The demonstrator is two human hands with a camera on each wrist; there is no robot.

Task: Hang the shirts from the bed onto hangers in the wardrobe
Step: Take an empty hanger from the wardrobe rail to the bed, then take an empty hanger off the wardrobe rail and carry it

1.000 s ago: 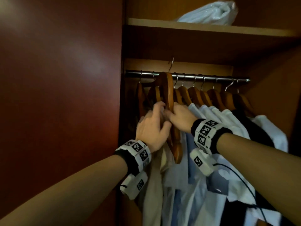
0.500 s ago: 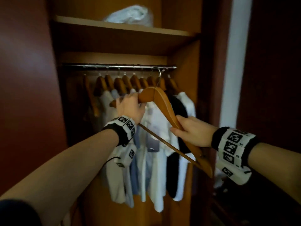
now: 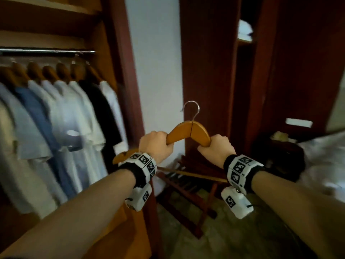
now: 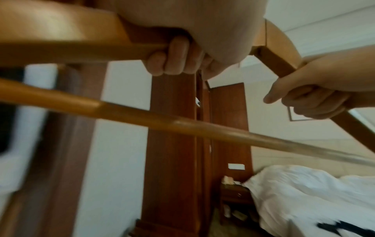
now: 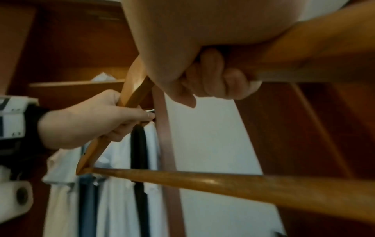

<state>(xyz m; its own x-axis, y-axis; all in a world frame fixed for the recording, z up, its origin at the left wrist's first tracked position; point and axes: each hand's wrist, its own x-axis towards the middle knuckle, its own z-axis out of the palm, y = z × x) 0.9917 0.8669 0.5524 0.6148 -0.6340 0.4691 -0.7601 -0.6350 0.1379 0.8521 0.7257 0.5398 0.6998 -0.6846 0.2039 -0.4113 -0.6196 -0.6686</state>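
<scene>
Wooden hanger (image 3: 188, 132), empty, held upright out in front of the wardrobe's (image 3: 119, 75) right-hand post, metal hook (image 3: 192, 109) pointing up. Lower crossbar (image 3: 192, 174) runs below both wrists.

Left hand (image 3: 155, 144) wrapped around the hanger's left shoulder arm, fingers (image 4: 174, 59) curled under the wood, thumb over. Right hand (image 3: 216, 149) wrapped around the right shoulder arm, fingers (image 5: 219, 77) curled under in the same way. Both wrists carry marker-printed bands.

Left of the hanger, inside the wardrobe: steel rail (image 3: 46, 51) with a row of wooden hangers bearing shirts (image 3: 61, 128): pale blue, darker blue, several white, one black near the right end of the row. All blurred.

Right of the hanger and farther back: bed (image 3: 324, 161) with rumpled white bedding; any shirts on it cannot be made out in the head view. Slatted wooden luggage rack (image 3: 186, 186) stands below the hanger, on the floor.
</scene>
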